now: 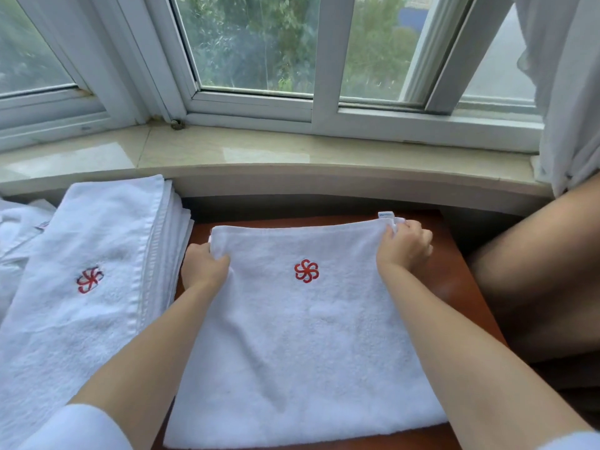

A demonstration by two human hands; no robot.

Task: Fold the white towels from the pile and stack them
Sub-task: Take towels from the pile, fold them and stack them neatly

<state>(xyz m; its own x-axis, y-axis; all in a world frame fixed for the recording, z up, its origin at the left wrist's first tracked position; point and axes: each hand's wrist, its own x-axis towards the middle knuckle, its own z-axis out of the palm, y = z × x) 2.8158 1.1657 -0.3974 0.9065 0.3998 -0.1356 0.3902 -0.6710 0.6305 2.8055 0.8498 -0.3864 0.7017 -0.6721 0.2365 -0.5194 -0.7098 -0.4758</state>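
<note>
A white towel (302, 336) with a red flower emblem lies spread flat on the brown table (454, 287) in front of me. My left hand (204, 266) grips its far left corner, and my right hand (404, 245) pinches its far right corner beside a small label. To the left, a stack of folded white towels (87, 280) rests with the same emblem on top. Behind that stack, at the far left edge, more white towels (16, 235) lie crumpled.
A stone window sill (259, 157) runs across behind the table below a white-framed window. A white curtain (568, 92) hangs at the right. A person's bare leg (535, 271) lies along the table's right side.
</note>
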